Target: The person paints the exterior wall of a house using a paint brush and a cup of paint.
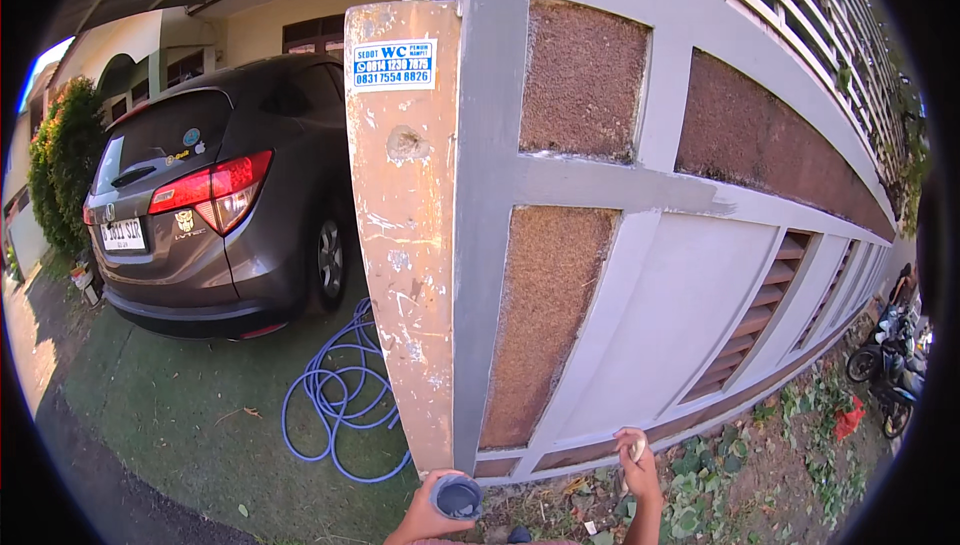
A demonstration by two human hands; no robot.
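Note:
At the lower edge, my left hand [425,517] is wrapped round a small round cup of dark grey paint [458,499], its open top facing up. To its right, my raised right hand [645,473] is closed on a paintbrush [636,448]; the pale handle shows at the fingers, the rest is mostly hidden. Both hands are apart, low in front of a boundary wall [690,305]. Its corner pillar [482,275] has a darker grey coat on one side. The pillar's tan, chipped face [405,215] bears a blue and white sticker [395,66].
A dark grey car [210,205] is parked at the left. A coiled blue hose [340,395] lies on the green ground beside the pillar. Leafy weeds [705,475] grow along the wall's foot. Motorbikes [890,360] stand at the far right.

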